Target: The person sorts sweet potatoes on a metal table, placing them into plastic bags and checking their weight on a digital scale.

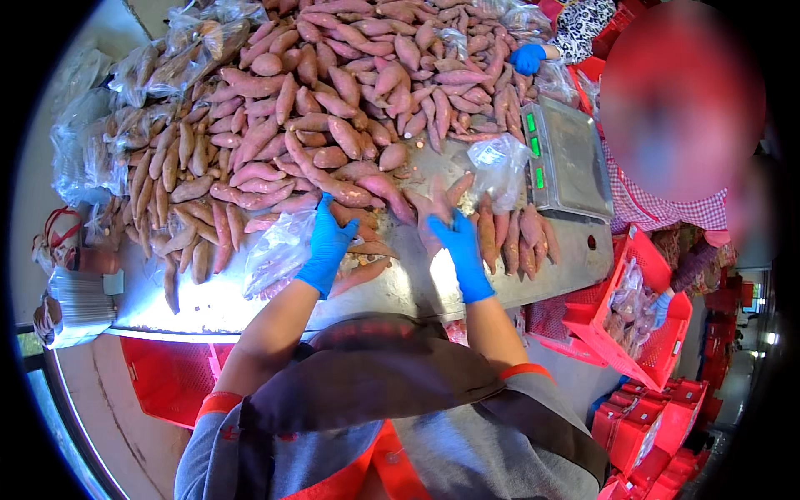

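My left hand (329, 247), in a blue glove, reaches to the near edge of a heap of sweet potatoes (350, 106). Its thumb and fingers are spread beside a long sweet potato (340, 189); whether it grips one is hidden. A clear plastic bag (281, 250) lies against its left side. My right hand (461, 256), also gloved, has its fingers around a motion-blurred sweet potato (425, 234). Just right of it, several sweet potatoes (512, 240) lie side by side on the metal table (406, 275). A crumpled clear bag (500, 165) is beyond them.
A weighing scale (569, 156) with green displays stands on the right. Filled bags (181, 56) are at the far left, a stack of plastic sheets (81, 306) below. A co-worker's gloved hand (529, 59) touches the far heap; another's (660, 309) is at a red crate (672, 337).
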A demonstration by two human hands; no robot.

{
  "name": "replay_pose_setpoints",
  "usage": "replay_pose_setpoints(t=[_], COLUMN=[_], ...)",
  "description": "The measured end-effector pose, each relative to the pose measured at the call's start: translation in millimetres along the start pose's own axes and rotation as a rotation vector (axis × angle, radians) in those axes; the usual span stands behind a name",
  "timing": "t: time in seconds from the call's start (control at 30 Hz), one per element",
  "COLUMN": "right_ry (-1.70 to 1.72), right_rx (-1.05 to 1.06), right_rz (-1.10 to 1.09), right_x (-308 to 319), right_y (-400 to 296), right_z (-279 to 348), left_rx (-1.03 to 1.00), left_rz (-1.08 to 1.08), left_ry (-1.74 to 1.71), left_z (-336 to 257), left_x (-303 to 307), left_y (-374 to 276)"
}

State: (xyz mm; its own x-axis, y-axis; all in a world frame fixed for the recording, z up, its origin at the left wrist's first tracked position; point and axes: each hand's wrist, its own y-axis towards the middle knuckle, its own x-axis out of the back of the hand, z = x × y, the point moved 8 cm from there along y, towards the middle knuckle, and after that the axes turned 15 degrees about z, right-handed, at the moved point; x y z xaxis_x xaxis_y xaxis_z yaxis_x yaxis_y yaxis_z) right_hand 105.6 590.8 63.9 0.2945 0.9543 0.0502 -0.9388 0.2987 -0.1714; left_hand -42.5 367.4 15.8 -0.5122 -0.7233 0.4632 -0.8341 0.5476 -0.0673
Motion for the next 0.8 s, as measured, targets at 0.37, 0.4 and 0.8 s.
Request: replay_pose_setpoints(t=[0.37, 0.4, 0.8], right_ry=[-0.248, -0.013, -0.595], right_rx=[0.200, 0.131, 0.484], right_rz=[-0.584, -0.512, 0.393], right_x=[163, 150, -148], right_y=[-69, -70, -13], right_z=[-37, -38, 118], left_rx=[0.096, 0.074, 0.054], left_rz=[0.151, 0.231, 0.404], left_ry=[-0.939, -1.001, -0.683], left_z=[-27, -37, -97], left_x=[39, 41, 56], left_y=[-28, -35, -95])
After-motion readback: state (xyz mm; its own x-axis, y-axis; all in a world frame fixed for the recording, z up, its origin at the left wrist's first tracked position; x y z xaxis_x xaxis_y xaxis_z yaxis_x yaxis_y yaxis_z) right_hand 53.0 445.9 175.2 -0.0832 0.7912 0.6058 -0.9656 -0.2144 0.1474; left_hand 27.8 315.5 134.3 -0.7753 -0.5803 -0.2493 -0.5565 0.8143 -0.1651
